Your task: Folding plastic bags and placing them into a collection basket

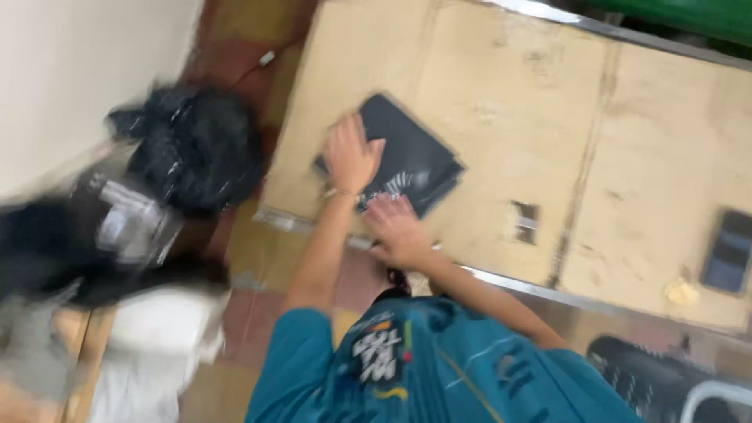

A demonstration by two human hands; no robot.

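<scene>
Hands are laid flat, fingers spread, nothing clenched: right hand [398, 229] at the near corner of the folded black garment [407, 157], left hand [351, 153] on its left part. The garment is spread diagonally on the cardboard-covered surface [627, 157].

Even, soft indoor light, faint shadows; motion blur smears everything, worst at the left edge.

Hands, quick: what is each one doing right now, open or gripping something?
Left hand: open, palm flat on the folded black garment on the cardboard-covered table.
Right hand: open, pressing the garment's near edge; blurred, so grip cannot be ruled out.
</scene>
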